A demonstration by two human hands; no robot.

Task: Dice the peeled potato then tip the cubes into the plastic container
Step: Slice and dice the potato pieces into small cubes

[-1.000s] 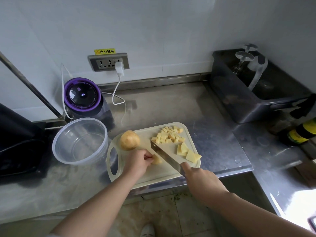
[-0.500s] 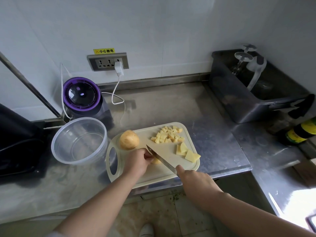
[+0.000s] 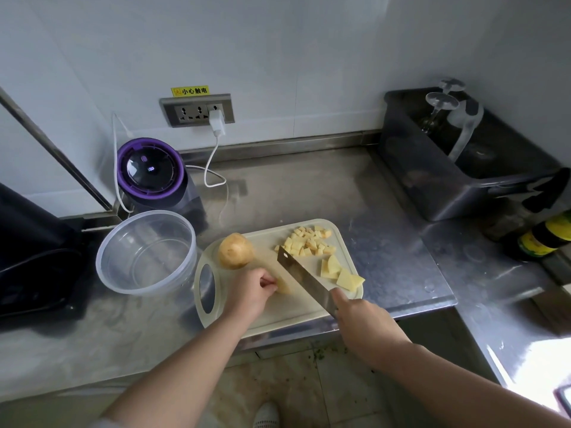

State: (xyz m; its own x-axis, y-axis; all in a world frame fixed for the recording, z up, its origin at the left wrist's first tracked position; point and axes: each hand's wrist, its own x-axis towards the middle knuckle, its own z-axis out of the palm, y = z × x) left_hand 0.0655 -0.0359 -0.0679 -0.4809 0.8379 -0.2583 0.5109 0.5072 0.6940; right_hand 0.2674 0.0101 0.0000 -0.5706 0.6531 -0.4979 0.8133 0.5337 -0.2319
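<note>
Tilted flatter than moments ago, a steel cleaver (image 3: 304,279) sits clenched in the right hand (image 3: 364,322); the left hand (image 3: 250,291) pinches what seems a pale potato slab (image 3: 282,286). Yellow wall sticker (image 3: 190,91): 小心触电.

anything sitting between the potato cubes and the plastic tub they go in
Yes. The whole round yellowish potato sits on the pale plastic cutting board, between the small yellow potato cubes and the clear round plastic container to its left. The steel knife has its tip near that line too.
</note>
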